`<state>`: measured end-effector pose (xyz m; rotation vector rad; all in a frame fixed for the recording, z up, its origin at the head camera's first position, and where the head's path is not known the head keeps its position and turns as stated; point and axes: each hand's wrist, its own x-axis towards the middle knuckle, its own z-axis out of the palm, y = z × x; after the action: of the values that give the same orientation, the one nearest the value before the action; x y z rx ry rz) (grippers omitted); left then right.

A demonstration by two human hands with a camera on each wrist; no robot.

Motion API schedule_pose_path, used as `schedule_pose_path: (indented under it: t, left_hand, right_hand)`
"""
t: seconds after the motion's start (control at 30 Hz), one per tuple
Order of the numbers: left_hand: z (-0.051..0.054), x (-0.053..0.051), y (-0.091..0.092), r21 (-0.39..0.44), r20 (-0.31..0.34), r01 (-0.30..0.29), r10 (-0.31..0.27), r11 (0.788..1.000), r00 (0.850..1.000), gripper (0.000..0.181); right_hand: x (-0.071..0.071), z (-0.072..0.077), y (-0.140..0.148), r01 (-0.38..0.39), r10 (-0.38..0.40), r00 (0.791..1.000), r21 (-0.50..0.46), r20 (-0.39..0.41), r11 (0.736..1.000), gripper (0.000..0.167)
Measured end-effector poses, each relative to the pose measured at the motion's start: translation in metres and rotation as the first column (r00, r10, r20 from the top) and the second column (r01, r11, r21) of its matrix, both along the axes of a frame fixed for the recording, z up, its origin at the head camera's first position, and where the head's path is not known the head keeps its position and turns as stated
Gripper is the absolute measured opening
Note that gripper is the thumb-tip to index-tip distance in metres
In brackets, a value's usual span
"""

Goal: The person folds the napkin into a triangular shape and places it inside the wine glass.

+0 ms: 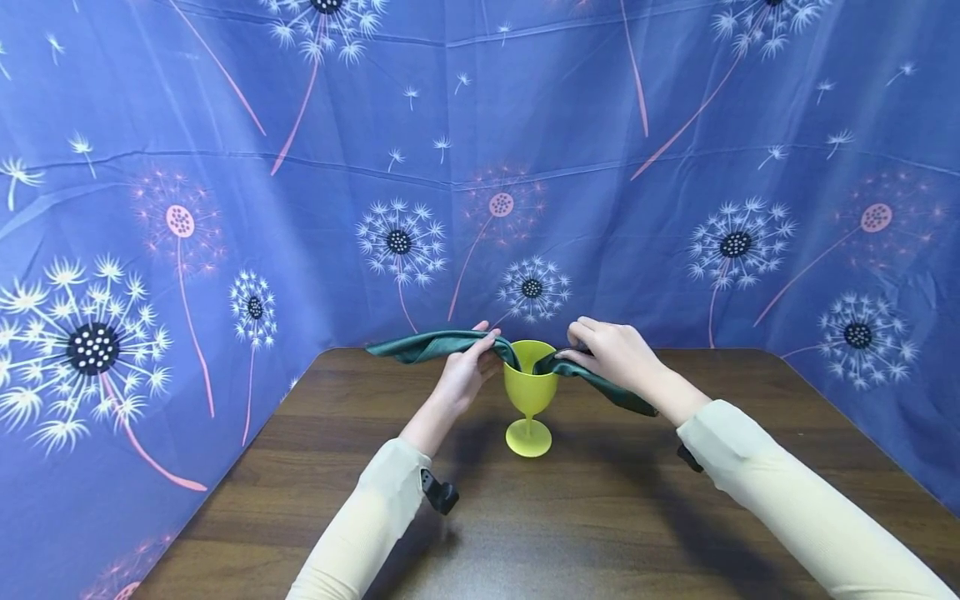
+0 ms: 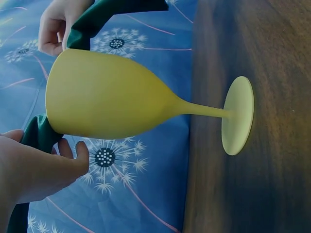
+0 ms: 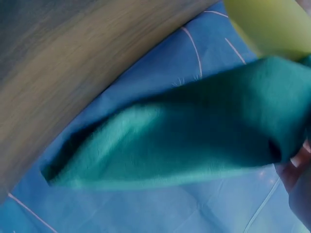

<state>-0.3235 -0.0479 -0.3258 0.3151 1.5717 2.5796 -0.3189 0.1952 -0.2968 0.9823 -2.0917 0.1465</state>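
Note:
A yellow goblet (image 1: 530, 383) stands upright on the brown wooden table. One dark green cloth (image 1: 431, 344) dips into its bowl, with an end hanging out over the rim on each side. To the left of the rim, my left hand (image 1: 463, 371) holds the cloth between thumb and fingers. My right hand (image 1: 611, 350) pinches the cloth just right of the rim, its fingers curled. In the left wrist view the goblet (image 2: 112, 94) shows sideways between both hands. The right wrist view has the cloth's loose end (image 3: 160, 141) spread large; much of the right hand is hidden there.
Behind the brown wooden table (image 1: 337, 500) hangs a blue curtain (image 1: 315, 233) with a dandelion print, close to the table's far edge. Dark camera mounts sit at both wrists, below the light sleeves.

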Motion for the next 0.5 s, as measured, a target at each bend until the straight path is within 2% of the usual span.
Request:
schedule_pose_path:
  t: [0.1, 0.17, 0.27, 0.37, 0.43, 0.5]
  left_hand:
    - [-0.002, 0.0, 0.0, 0.036, -0.002, 0.003, -0.003, 0.999, 1.0, 0.054]
    - [-0.004, 0.0, 0.001, 0.061, -0.002, 0.0, 0.0, 0.998, 1.0, 0.054]
    - [-0.004, 0.0, 0.0, 0.089, 0.0, -0.002, 0.002, 0.996, 1.0, 0.053]
    - [-0.004, 0.001, -0.001, 0.095, -0.003, 0.001, -0.001, 0.996, 1.0, 0.054]
    - [-0.005, 0.0, -0.001, 0.095, -0.006, 0.004, -0.004, 0.995, 1.0, 0.055]
    - [-0.005, 0.0, -0.001, 0.091, -0.012, 0.005, -0.004, 0.996, 1.0, 0.055]
  right_hand:
    - [0.006, 0.001, 0.004, 0.003, -0.002, 0.985, -0.007, 0.173, 1.0, 0.014]
    - [0.009, 0.002, 0.008, 0.007, 0.003, 0.953, -0.033, 0.302, 0.999, 0.004]
    - [0.012, 0.003, 0.012, -0.003, 0.042, 0.893, -0.087, 0.448, 0.996, 0.013]
    - [0.012, 0.003, 0.016, -0.013, 0.089, 0.834, -0.142, 0.545, 0.99, 0.023]
    - [0.012, 0.003, 0.018, 0.001, 0.09, 0.8, -0.152, 0.594, 0.988, 0.027]
    - [0.012, 0.002, 0.022, 0.017, 0.074, 0.779, -0.138, 0.623, 0.99, 0.025]
